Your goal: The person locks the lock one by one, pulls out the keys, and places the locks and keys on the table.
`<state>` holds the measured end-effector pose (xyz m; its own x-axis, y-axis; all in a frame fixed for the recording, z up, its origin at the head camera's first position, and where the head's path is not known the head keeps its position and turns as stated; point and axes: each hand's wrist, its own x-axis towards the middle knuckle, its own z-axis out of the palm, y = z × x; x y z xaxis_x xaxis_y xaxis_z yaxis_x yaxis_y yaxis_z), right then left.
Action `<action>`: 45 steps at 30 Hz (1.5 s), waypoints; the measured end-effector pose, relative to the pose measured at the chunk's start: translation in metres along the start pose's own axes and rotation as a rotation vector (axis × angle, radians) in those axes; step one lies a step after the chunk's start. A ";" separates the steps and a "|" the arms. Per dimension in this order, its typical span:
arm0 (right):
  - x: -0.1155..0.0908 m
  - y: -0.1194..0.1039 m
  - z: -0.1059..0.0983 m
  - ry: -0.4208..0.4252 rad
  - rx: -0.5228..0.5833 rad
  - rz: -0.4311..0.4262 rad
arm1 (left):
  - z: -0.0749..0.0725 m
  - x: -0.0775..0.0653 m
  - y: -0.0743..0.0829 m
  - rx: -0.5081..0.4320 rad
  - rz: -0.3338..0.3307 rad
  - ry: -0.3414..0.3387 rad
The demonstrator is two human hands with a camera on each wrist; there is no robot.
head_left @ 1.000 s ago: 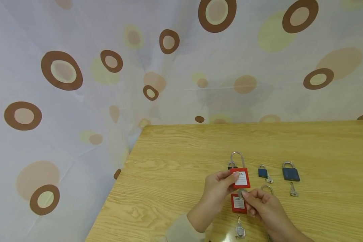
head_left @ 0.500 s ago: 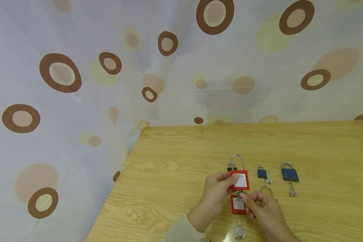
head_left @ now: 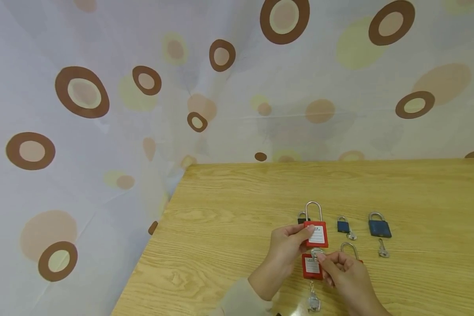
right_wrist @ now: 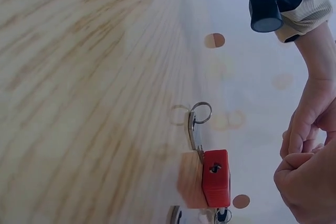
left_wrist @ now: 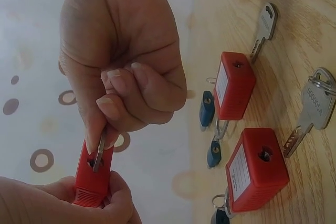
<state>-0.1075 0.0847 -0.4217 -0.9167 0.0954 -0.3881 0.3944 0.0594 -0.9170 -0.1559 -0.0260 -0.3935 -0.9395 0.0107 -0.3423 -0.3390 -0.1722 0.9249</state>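
Note:
My left hand (head_left: 282, 250) grips a red padlock (head_left: 316, 234) with a white label, thumb across its face and shackle pointing away. Right below it, my right hand (head_left: 347, 274) pinches a silver key (head_left: 317, 253) between thumb and forefinger. In the left wrist view the key (left_wrist: 100, 150) stands at the keyhole of the held red padlock (left_wrist: 92, 179); how deep it sits cannot be told. Under the hands a second red padlock (head_left: 312, 267) lies on the table, with a key (head_left: 314, 301) before it. A third, mostly hidden by my right hand, shows its shackle (head_left: 349, 249).
Farther back lie a small blue padlock (head_left: 342, 226) with a key (head_left: 351, 235), a larger blue padlock (head_left: 379, 228) with a key (head_left: 383, 251), and a partly hidden black padlock (head_left: 302, 219). A patterned curtain (head_left: 237, 101) hangs behind the wooden table (head_left: 221, 206).
The held padlock has shifted slightly right and stands straighter. The key's head shows at a different angle in the right hand's fingers. The things on the table stay put.

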 end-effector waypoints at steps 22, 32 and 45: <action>-0.006 0.012 0.026 -0.046 -0.090 0.002 | -0.049 0.037 0.037 -0.037 0.127 0.141; 0.042 -0.017 0.032 0.040 -0.295 -0.172 | -0.067 0.067 0.000 0.228 -0.021 0.245; 0.077 -0.011 0.047 0.105 -0.652 -0.281 | -0.053 0.084 -0.016 0.365 -0.005 0.366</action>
<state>-0.1850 0.0446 -0.4459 -0.9911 0.0825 -0.1041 0.1324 0.6746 -0.7262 -0.2269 -0.0747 -0.4454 -0.8811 -0.3464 -0.3221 -0.4000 0.1823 0.8982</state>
